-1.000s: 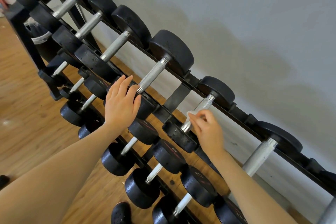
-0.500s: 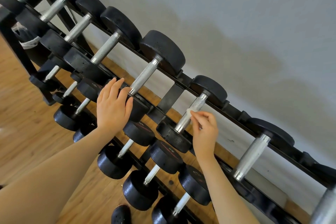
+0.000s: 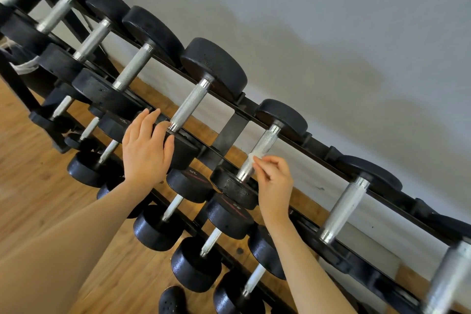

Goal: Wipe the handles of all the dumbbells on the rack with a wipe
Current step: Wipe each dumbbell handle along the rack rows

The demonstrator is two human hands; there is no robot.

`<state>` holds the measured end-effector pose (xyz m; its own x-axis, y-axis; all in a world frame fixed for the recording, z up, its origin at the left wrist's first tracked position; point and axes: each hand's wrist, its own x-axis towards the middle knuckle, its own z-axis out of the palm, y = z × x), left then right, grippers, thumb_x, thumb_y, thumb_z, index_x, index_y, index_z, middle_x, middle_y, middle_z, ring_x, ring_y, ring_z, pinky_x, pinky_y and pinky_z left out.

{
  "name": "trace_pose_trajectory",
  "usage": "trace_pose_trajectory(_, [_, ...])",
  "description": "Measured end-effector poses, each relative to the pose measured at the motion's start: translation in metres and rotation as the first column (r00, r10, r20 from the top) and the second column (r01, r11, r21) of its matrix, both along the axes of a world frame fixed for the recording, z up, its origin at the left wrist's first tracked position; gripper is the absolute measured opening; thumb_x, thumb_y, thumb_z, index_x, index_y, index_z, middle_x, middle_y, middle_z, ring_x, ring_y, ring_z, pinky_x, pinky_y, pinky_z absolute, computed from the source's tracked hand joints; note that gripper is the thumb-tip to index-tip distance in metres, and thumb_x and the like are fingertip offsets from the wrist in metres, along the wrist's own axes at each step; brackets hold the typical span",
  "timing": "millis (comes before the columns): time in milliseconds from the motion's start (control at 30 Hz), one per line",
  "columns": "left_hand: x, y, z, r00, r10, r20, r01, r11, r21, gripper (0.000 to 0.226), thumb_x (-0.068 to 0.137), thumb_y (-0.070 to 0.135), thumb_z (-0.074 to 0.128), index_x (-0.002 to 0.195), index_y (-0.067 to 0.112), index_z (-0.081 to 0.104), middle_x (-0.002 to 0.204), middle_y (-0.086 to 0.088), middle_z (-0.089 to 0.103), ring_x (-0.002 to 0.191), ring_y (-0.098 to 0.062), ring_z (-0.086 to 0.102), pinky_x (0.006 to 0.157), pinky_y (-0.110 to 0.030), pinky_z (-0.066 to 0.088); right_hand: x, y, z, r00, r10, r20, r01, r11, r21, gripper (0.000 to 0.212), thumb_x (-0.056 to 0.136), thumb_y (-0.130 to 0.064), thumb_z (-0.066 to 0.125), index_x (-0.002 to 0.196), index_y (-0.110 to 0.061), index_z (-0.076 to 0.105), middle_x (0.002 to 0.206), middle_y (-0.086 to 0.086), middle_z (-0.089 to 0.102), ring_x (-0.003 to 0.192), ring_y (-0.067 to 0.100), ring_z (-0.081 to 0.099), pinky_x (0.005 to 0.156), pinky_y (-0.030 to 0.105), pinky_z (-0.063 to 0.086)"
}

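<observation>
A black rack [image 3: 230, 132] holds rows of black dumbbells with knurled metal handles, running from upper left to lower right. My right hand [image 3: 275, 183] pinches a small white wipe [image 3: 252, 156] against the lower part of one top-row dumbbell handle [image 3: 262, 146]. My left hand [image 3: 144, 148] lies flat with straight fingers on the near black head [image 3: 182, 151] of the neighbouring dumbbell to the left, whose handle [image 3: 188, 104] is bare. Further top-row handles [image 3: 342, 211] continue to the right.
Smaller dumbbells [image 3: 191, 262] fill the lower tiers of the rack. A grey wall [image 3: 331, 20] stands close behind it. Wooden floor [image 3: 30, 199] lies to the left. A black perforated shoe [image 3: 172, 299] shows at the bottom edge.
The view has shifted so the rack sits slightly further left and up. My right hand has slid the wipe a little down the handle; my left hand stays on the dumbbell head.
</observation>
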<state>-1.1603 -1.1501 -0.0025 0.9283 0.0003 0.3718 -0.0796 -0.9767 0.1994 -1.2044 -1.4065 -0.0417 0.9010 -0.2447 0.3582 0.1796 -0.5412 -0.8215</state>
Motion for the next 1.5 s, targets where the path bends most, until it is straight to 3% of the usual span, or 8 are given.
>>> trace_pose_trajectory(267, [0.0,0.0,-0.001,1.0,0.002,-0.001,-0.002,1.0,0.001,0.046,0.1,0.036,0.032,0.121,0.007,0.062,0.144,-0.015,0.049,0.142,-0.033,0.031,0.114,-0.053,0.024,0.003,-0.001,-0.002,0.999,-0.038,-0.003,0.038,0.999,0.036,0.018,0.085,-0.007,0.068,0.102,-0.004,0.073,0.099,0.001,0.059,0.088,0.011,0.06,0.073,0.014,0.053])
trace_pose_trajectory(433, [0.0,-0.001,-0.001,1.0,0.002,0.002,-0.002,1.0,-0.018,0.043,0.1,0.034,0.034,0.121,0.007,0.061,0.143,-0.015,0.049,0.142,-0.034,0.032,0.113,-0.056,0.025,-0.013,0.0,-0.005,0.997,0.059,-0.046,-0.055,0.995,0.078,0.017,0.083,-0.001,0.069,0.099,-0.005,0.074,0.099,-0.004,0.057,0.089,0.011,0.062,0.073,0.009,0.05])
trace_pose_trajectory(600, [0.0,0.0,-0.002,1.0,0.001,0.001,-0.001,1.0,-0.016,0.043,0.101,0.035,0.033,0.122,0.008,0.06,0.144,-0.014,0.048,0.142,-0.034,0.031,0.113,-0.056,0.026,0.002,-0.01,0.001,0.997,-0.053,-0.056,0.061,0.986,0.153,0.017,0.084,-0.003,0.068,0.1,-0.005,0.073,0.099,0.001,0.06,0.087,0.004,0.062,0.071,0.01,0.051])
trace_pose_trajectory(700, [0.001,0.0,-0.003,1.0,-0.002,0.001,0.002,1.0,-0.017,0.042,0.101,0.034,0.034,0.122,0.008,0.06,0.144,-0.014,0.048,0.142,-0.033,0.031,0.113,-0.056,0.025,-0.004,-0.003,-0.003,0.996,-0.006,-0.091,0.022,0.985,0.172,0.017,0.084,-0.003,0.069,0.1,-0.008,0.073,0.1,-0.006,0.059,0.09,0.011,0.063,0.074,0.017,0.054])
trace_pose_trajectory(1000, [0.001,0.0,-0.003,1.0,-0.003,0.002,0.003,1.0,-0.012,0.042,0.101,0.034,0.035,0.121,0.007,0.06,0.143,-0.014,0.048,0.142,-0.033,0.031,0.113,-0.054,0.025,-0.009,-0.013,0.002,0.934,0.218,-0.284,-0.196,0.975,0.105,0.014,0.078,-0.007,0.075,0.092,-0.011,0.075,0.095,-0.006,0.062,0.09,0.008,0.063,0.074,0.025,0.057])
trace_pose_trajectory(1367, [0.0,0.0,-0.002,1.0,-0.004,0.016,0.004,1.0,-0.019,0.041,0.1,0.032,0.037,0.12,0.007,0.061,0.142,-0.015,0.049,0.141,-0.034,0.032,0.113,-0.054,0.025,-0.009,-0.018,0.005,0.934,0.218,-0.282,-0.21,0.976,0.058,0.014,0.078,-0.006,0.075,0.09,-0.012,0.075,0.093,-0.006,0.063,0.088,0.002,0.062,0.071,0.014,0.053])
trace_pose_trajectory(1500, [0.0,0.0,-0.002,1.0,-0.004,0.01,0.004,1.0,-0.019,0.04,0.1,0.032,0.037,0.121,0.007,0.061,0.142,-0.015,0.049,0.142,-0.033,0.031,0.113,-0.054,0.024,0.0,-0.012,0.011,0.912,0.285,-0.295,-0.307,0.951,-0.031,0.013,0.081,-0.01,0.074,0.094,-0.01,0.075,0.097,-0.002,0.062,0.09,0.01,0.062,0.074,0.019,0.055])
